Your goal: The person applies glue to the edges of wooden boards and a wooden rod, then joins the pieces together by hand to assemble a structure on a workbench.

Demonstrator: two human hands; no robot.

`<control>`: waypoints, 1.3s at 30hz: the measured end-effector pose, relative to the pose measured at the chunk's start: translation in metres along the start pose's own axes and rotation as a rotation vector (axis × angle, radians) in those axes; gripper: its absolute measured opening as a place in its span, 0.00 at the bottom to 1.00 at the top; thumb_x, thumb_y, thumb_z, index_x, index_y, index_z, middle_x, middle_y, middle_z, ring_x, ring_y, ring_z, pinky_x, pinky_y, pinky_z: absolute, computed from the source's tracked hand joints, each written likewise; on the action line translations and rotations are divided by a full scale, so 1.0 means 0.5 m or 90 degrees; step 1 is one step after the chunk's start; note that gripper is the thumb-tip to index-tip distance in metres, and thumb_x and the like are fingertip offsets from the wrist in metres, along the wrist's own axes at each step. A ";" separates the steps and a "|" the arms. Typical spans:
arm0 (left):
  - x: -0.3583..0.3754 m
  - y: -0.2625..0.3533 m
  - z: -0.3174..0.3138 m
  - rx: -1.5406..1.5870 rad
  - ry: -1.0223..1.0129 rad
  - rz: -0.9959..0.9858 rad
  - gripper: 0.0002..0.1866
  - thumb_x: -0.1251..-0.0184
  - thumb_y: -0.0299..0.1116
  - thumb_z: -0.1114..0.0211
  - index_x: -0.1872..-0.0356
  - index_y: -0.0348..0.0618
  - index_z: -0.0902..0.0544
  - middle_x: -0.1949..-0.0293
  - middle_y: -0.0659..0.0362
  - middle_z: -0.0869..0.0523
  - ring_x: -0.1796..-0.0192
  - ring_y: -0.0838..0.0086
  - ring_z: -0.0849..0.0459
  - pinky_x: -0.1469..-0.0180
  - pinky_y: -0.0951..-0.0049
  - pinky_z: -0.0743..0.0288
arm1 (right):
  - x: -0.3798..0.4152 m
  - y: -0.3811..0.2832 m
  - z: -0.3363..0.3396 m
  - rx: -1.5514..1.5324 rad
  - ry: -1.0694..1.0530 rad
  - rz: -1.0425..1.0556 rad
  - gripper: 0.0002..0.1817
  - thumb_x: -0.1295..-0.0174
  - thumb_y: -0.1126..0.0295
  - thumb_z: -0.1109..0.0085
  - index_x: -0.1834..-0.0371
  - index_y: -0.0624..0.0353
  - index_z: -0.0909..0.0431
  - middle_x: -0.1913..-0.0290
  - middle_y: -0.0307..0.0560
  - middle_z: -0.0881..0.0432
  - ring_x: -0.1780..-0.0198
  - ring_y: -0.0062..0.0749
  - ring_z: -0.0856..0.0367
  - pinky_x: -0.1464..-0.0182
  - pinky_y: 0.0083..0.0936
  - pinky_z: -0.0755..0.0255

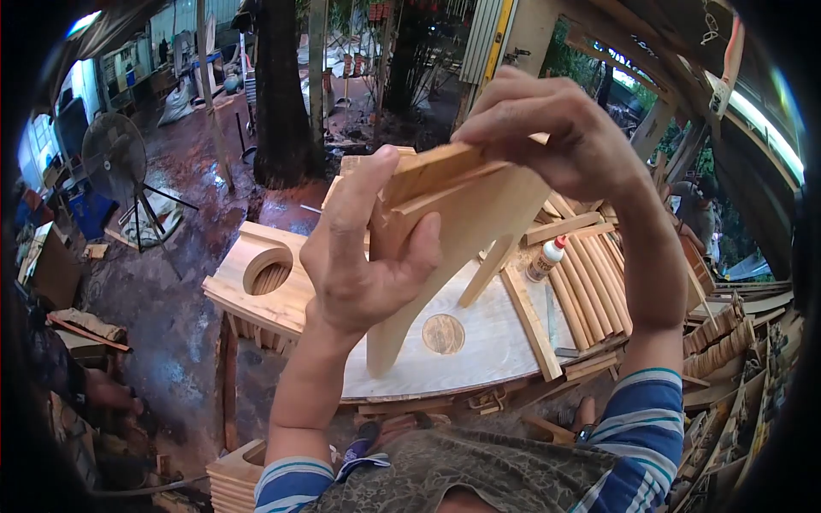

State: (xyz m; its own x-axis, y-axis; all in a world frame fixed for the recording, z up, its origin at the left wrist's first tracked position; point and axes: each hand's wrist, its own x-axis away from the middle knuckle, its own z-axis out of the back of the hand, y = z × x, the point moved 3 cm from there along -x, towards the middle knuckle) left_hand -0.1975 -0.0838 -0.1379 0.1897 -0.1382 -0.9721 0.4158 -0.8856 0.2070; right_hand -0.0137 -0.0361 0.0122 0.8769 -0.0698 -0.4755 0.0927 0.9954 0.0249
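A long wooden piece (466, 227) with a grooved edge is held up, tilted, above the worktable (505, 342). My left hand (363, 248) grips its near end, thumb on one side and fingers on the other. At the far end my right hand (556, 128) is bent over the piece, its fingertips pressed together at the edge and slightly blurred. Whether those fingertips pinch anything small cannot be made out. Below on the table lie a round wooden disc (443, 334) and a wooden strip (531, 323).
Left on the table sits a board with a round hole (267, 267). A glue bottle (547, 258) stands beside stacked wooden slats (590, 286). A standing fan (115, 150) is at far left, a tree trunk (284, 94) behind, and a person (684, 209) at right.
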 end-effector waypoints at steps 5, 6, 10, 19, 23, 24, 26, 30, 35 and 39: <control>-0.011 0.012 0.000 -0.059 -0.017 -0.055 0.39 0.43 0.25 0.22 0.30 0.29 0.29 0.47 0.43 0.13 0.50 0.60 0.10 0.49 0.67 0.14 | -0.002 0.022 0.017 0.019 -0.008 -0.022 0.12 0.37 0.81 0.35 0.51 0.59 0.12 0.62 0.46 0.16 0.58 0.38 0.18 0.55 0.32 0.25; -0.009 0.013 -0.001 -0.012 0.009 -0.036 0.38 0.43 0.25 0.23 0.31 0.28 0.29 0.47 0.43 0.13 0.51 0.61 0.09 0.51 0.68 0.13 | -0.003 0.021 0.018 0.007 -0.014 -0.032 0.13 0.37 0.81 0.35 0.51 0.59 0.11 0.62 0.46 0.16 0.58 0.37 0.18 0.55 0.32 0.25; -0.004 0.010 -0.003 0.026 0.002 -0.020 0.41 0.43 0.24 0.22 0.28 0.27 0.31 0.43 0.43 0.15 0.49 0.61 0.10 0.49 0.68 0.14 | -0.012 0.011 0.021 -0.042 -0.028 -0.007 0.14 0.38 0.82 0.36 0.50 0.59 0.12 0.63 0.45 0.17 0.57 0.37 0.18 0.55 0.31 0.24; -0.022 0.015 0.006 0.023 -0.025 0.002 0.35 0.47 0.22 0.23 0.33 0.34 0.22 0.48 0.45 0.12 0.51 0.58 0.10 0.48 0.64 0.15 | -0.024 0.020 -0.007 -0.033 -0.053 -0.001 0.14 0.43 0.82 0.33 0.53 0.62 0.12 0.62 0.47 0.14 0.62 0.40 0.19 0.57 0.34 0.27; -0.032 0.009 0.008 -0.040 -0.076 -0.063 0.34 0.45 0.21 0.27 0.34 0.31 0.27 0.51 0.48 0.12 0.54 0.69 0.09 0.51 0.71 0.13 | -0.015 0.027 -0.017 -0.088 -0.032 -0.031 0.15 0.40 0.84 0.36 0.51 0.60 0.12 0.63 0.47 0.17 0.58 0.40 0.19 0.56 0.34 0.24; -0.033 0.008 0.003 -0.039 -0.079 -0.062 0.34 0.45 0.21 0.27 0.34 0.31 0.27 0.51 0.48 0.12 0.54 0.69 0.09 0.51 0.71 0.13 | -0.014 0.026 -0.017 -0.086 -0.034 -0.030 0.15 0.40 0.84 0.36 0.51 0.60 0.12 0.63 0.47 0.17 0.58 0.40 0.18 0.56 0.34 0.24; -0.033 0.008 0.001 0.009 -0.013 -0.038 0.28 0.48 0.24 0.24 0.43 0.37 0.20 0.54 0.49 0.12 0.58 0.63 0.10 0.56 0.69 0.15 | -0.013 0.028 -0.019 -0.087 -0.034 -0.034 0.16 0.40 0.84 0.36 0.51 0.59 0.12 0.62 0.47 0.16 0.58 0.40 0.18 0.56 0.34 0.24; -0.034 0.002 0.003 -0.004 -0.010 -0.044 0.28 0.49 0.24 0.24 0.42 0.38 0.20 0.54 0.50 0.12 0.59 0.64 0.11 0.58 0.70 0.15 | -0.020 0.032 -0.017 -0.053 -0.044 -0.012 0.12 0.40 0.79 0.32 0.52 0.61 0.11 0.61 0.47 0.13 0.59 0.37 0.16 0.56 0.32 0.23; -0.035 0.007 0.005 -0.019 -0.028 -0.040 0.28 0.48 0.25 0.23 0.43 0.36 0.20 0.54 0.49 0.12 0.58 0.65 0.11 0.59 0.70 0.14 | -0.084 0.024 0.030 -0.103 -0.029 -0.119 0.14 0.30 0.59 0.35 0.50 0.56 0.10 0.57 0.43 0.10 0.55 0.28 0.15 0.50 0.28 0.21; -0.033 0.009 0.010 -0.037 -0.049 -0.014 0.28 0.47 0.26 0.23 0.43 0.35 0.20 0.53 0.49 0.12 0.59 0.65 0.10 0.60 0.70 0.14 | -0.177 -0.074 0.035 0.070 0.153 -0.102 0.37 0.19 0.40 0.69 0.36 0.63 0.24 0.51 0.57 0.12 0.51 0.45 0.12 0.44 0.48 0.17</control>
State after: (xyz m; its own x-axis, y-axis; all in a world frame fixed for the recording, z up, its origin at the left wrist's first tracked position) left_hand -0.2033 -0.0879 -0.1216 0.1119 -0.1541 -0.9817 0.4705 -0.8619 0.1889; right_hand -0.0864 -0.0677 0.0685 0.7120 -0.1940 -0.6749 0.2821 0.9591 0.0219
